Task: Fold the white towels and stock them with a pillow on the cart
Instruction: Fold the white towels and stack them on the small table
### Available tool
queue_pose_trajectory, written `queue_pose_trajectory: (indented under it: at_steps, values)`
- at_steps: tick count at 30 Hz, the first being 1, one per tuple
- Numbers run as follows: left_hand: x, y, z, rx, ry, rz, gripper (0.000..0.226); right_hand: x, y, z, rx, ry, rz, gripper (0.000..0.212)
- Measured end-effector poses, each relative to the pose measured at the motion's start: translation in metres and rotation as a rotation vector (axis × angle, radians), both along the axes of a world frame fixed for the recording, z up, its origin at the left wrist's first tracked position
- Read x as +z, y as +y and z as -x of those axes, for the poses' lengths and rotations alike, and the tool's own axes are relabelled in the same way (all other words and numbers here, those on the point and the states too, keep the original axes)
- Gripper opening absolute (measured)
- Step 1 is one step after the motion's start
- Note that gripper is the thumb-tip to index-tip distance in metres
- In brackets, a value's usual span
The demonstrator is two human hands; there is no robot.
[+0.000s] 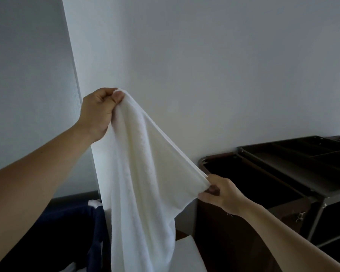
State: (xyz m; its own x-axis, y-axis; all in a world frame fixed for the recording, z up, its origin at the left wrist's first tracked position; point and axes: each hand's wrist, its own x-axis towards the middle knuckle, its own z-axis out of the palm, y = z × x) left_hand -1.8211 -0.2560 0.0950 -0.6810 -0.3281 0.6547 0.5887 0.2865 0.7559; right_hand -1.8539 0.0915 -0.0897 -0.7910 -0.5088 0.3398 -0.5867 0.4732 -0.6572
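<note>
**While Two Hands Hold It Up, One White Towel Hangs Down**

When you count, you find two bare hands, one white towel and one dark cart.

The left hand (98, 112) is up high. Its fingers and thumb are curled tight and pinch one top corner of the towel (143, 173). The right hand (222, 193) is lower and off to the right. Its thumb and fingers pinch the other end of the same top edge.

The towel is in the air, in front of a pale wall (204, 65) and to the left of the cart. It is thick, soft and plain white. Its top edge runs in a slant from the high hand down to the low hand. More than one layer lies along that edge, so the towel looks doubled over. The rest hangs down in long, loose folds and goes out of the picture at the bottom.

The cart (310, 195) stands by the wall on the right. It has a tray (302, 156) on top, split into long slots. What is in the slots I cannot tell. Next to the tray is a big dark bag (243, 173) with an open top. It is too dark to see inside.

Low on the left is some dark blue cloth (98, 222), with a small bit of white cloth (94, 203) just above it. A flat white thing (192, 252) lies under the hanging towel, and I cannot tell what it is.
</note>
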Motion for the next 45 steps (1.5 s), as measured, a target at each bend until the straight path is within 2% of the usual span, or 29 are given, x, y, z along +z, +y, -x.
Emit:
queue_pose_trajectory:
  at_steps: [3, 7, 12, 15, 17, 19, 21, 23, 27, 30, 32, 35, 39, 41, 45]
  values:
    - [-0.004, -0.017, -0.002, 0.045, -0.02, 0.076, 0.008, 0.016, 0.015, 0.001, 0.025, -0.057, -0.123, 0.006]
    - [-0.005, -0.052, -0.01, 0.165, -0.083, 0.158, 0.01, 0.093, 0.028, 0.002, -0.009, 0.076, -0.174, 0.034]
    - [0.008, -0.099, -0.031, 0.241, -0.149, 0.171, 0.01, 0.201, 0.001, -0.015, -0.024, 0.32, -0.413, 0.027]
    - [0.011, -0.119, -0.042, 0.289, -0.165, 0.124, 0.022, 0.248, -0.021, -0.026, -0.047, 0.511, -0.232, 0.007]
    - [0.011, -0.125, -0.048, 0.355, -0.191, 0.101, 0.038, 0.261, -0.043, -0.021, -0.072, 0.563, -0.032, 0.011]
    - [0.006, -0.127, -0.053, 0.431, -0.237, 0.03, 0.047, 0.261, -0.067, -0.012, -0.108, 0.511, -0.064, 0.021]
    - [-0.005, -0.127, -0.055, 0.457, -0.297, -0.054, 0.049, 0.259, -0.077, -0.007, -0.141, 0.494, -0.144, 0.021]
    - [-0.018, -0.125, -0.055, 0.449, -0.329, -0.122, 0.045, 0.266, -0.076, -0.004, -0.177, 0.547, -0.077, 0.023]
    - [-0.025, -0.104, -0.051, 0.447, -0.198, -0.286, 0.044, 0.269, -0.081, 0.003, -0.292, 0.579, 0.179, 0.015]
    - [-0.017, -0.089, -0.052, 0.531, -0.069, -0.224, 0.043, 0.26, -0.081, 0.009, -0.372, 0.486, 0.148, 0.015]
    - [-0.013, -0.08, -0.057, 0.482, 0.007, -0.2, 0.047, 0.253, -0.07, 0.009, -0.397, 0.468, 0.134, 0.013]
    - [-0.007, -0.072, -0.064, 0.374, 0.036, -0.174, 0.053, 0.242, -0.058, 0.01, -0.407, 0.402, 0.266, 0.016]
    - [0.001, -0.06, -0.069, 0.057, 0.049, -0.05, 0.032, 0.24, -0.049, 0.008, -0.378, 0.254, 0.551, 0.01]
    - [0.007, -0.061, -0.073, -0.151, -0.01, 0.056, 0.042, 0.242, -0.043, 0.008, -0.363, 0.187, 0.659, 0.013]
    - [0.018, -0.079, -0.077, -0.46, -0.302, 0.163, 0.062, 0.241, -0.028, 0.01, -0.244, 0.098, 0.751, 0.011]
